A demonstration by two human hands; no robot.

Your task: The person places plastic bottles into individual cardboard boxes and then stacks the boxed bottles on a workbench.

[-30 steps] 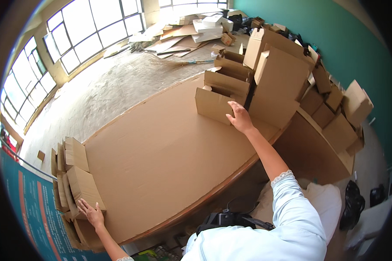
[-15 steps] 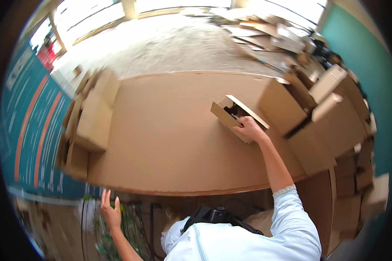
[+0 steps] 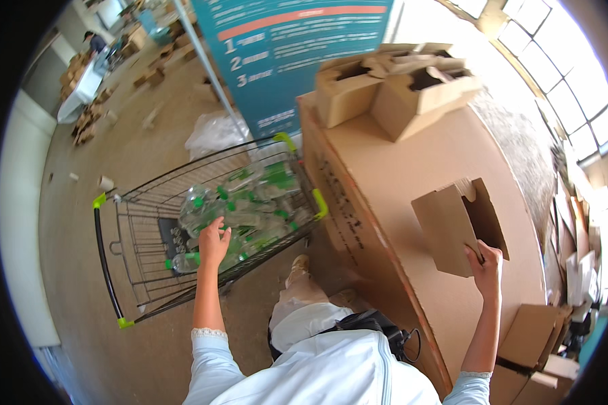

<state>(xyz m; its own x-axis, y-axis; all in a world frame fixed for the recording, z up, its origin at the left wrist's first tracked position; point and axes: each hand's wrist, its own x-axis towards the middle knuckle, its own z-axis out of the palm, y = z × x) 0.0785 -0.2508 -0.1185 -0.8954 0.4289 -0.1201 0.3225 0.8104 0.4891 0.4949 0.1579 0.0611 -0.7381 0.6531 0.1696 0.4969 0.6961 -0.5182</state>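
Note:
An open-topped cardboard box (image 3: 444, 226) is in my right hand (image 3: 488, 268), its fingers closed over the near wall. The box is tilted and its dark inside faces right; it is over or on the large brown cardboard surface (image 3: 412, 172). On the left, my left hand (image 3: 213, 241) reaches over a black wire shopping cart (image 3: 154, 177) with yellow-green corners. Its fingers are loosely spread and hold nothing. Below and around it lie several clear plastic bottles (image 3: 248, 219) with green caps and labels. I cannot tell whether the fingertips touch a bottle.
Open cardboard boxes (image 3: 412, 94) stand together at the surface's far end. Behind the cart is a teal printed board (image 3: 294, 57); a clear plastic bag (image 3: 216, 133) lies beside its pole. More boxes (image 3: 530, 337) are at lower right. Another person (image 3: 96, 43) is far off at upper left.
My view has swung left, bringing the cart into sight. My left hand is now over the bottles. My right hand still has the box, now gripped by its near wall rather than reaching into its opening.

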